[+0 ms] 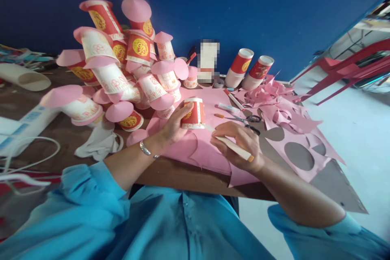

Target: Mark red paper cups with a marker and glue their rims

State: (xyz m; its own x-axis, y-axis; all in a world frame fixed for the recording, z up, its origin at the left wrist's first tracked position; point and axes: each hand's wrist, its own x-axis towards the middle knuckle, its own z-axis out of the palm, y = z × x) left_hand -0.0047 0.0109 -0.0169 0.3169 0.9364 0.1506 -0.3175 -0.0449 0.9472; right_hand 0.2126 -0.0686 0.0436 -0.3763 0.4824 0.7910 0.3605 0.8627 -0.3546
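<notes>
A red and white paper cup [193, 113] is gripped in my left hand [178, 121], over the pink paper [183, 144] at the table's middle. My right hand [239, 143] is closed round a pale stick-like tool [236, 148] with an orange-brown end. A thin whitish tip reaches from its fingers toward the cup's lower right edge; whether it touches cannot be made out. Scissors [254, 119] and an orange-tipped pen-like tool [219, 115] lie just beyond my right hand. On the left, several decorated cups with pink cone tops [106, 77] are piled up.
Two cup stacks [239, 67] stand at the back against the blue wall [243, 8]. Pink scraps [274, 97] and a sheet with round holes [286, 146] cover the right side. A white glove [99, 142] and cables [30, 142] lie left. A red chair [344, 67] stands right.
</notes>
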